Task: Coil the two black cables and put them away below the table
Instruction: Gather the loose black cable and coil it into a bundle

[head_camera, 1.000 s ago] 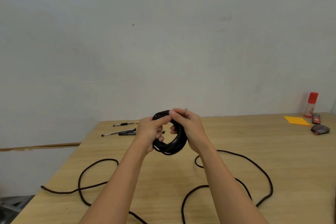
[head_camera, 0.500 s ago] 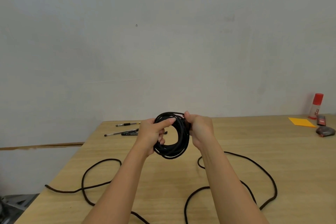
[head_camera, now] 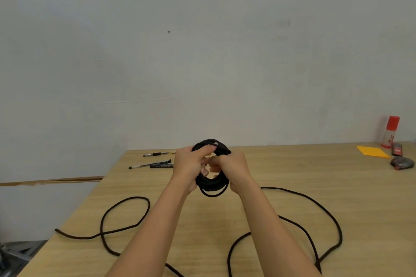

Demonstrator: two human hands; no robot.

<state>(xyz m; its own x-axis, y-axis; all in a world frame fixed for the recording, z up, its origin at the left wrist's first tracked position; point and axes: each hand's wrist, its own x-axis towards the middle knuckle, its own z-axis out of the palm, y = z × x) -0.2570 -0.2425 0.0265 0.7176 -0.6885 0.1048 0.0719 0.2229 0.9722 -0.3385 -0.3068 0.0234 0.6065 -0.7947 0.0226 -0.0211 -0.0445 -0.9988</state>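
Black cable coil [head_camera: 211,184], thin and round in section, wound tight into a small ring of several turns. Held upright in the air, just over the far middle of the light wooden table [head_camera: 292,171], not touching the top. Turns packed close along the bottom, with one or two hanging a little loose below the bundle. Top of the ring standing above the knuckles.

Gripped on its left side by the left hand [head_camera: 186,167], fingers curled round the bundle and thumb laid over the top. Gripped on its right side by the right hand [head_camera: 235,166], fingers bent into the open middle of the ring. Exact finger placement there blurred, hard to tell. Both hands close together across the opening.

Lying flat on the table nearer to the person: loose black cable [head_camera: 135,197], uncoiled. On the left a wide loop crossing over itself, with one end near the left table edge. On the right a large curve going out, bending back and running off the lower border. Middle part hidden under the forearms, so cannot tell whether one cable or two.

Near the far left corner: slim pen with black grip [head_camera: 157,154], second slim pen [head_camera: 146,165] and black marker [head_camera: 161,166] just beside it. At the far right, near the pale grey wall [head_camera: 202,51]: white glue stick with red cap [head_camera: 390,132], standing upright; flat orange paper sheet [head_camera: 372,152]; small dark flat object [head_camera: 397,149]; dark rounded object [head_camera: 403,162], too small to identify.
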